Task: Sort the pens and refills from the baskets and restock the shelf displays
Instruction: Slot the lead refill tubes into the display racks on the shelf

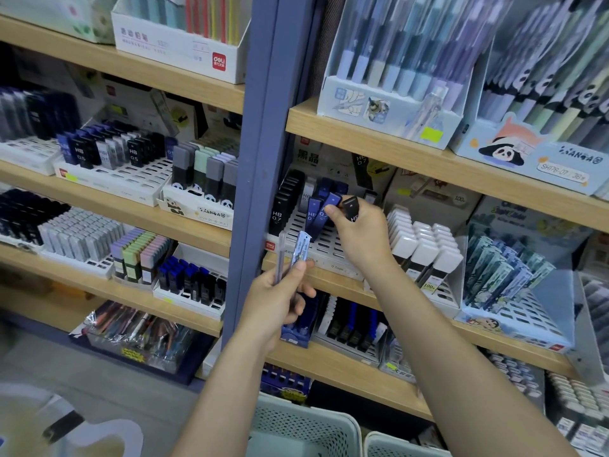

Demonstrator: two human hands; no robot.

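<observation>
Our right hand (361, 237) pinched a black lead case (351, 207) and a blue case (330, 206) above the slotted tray (324, 247); our left hand (280, 300), below it, gripped a clear pen (281, 258) and a packet (301, 250). We judged the cases light, stiff and slick, best held by their flat sides. Labels under our fingers stayed hidden, and the baskets (306, 423) below were cut off

Blue-grey upright post (263, 127) divides wooden shelving. Grey floor (108, 374) lower left. Yellow-green price sticker (432, 134) on upper right shelf edge. White plastic object (66, 430) at bottom left corner, blurred.
</observation>
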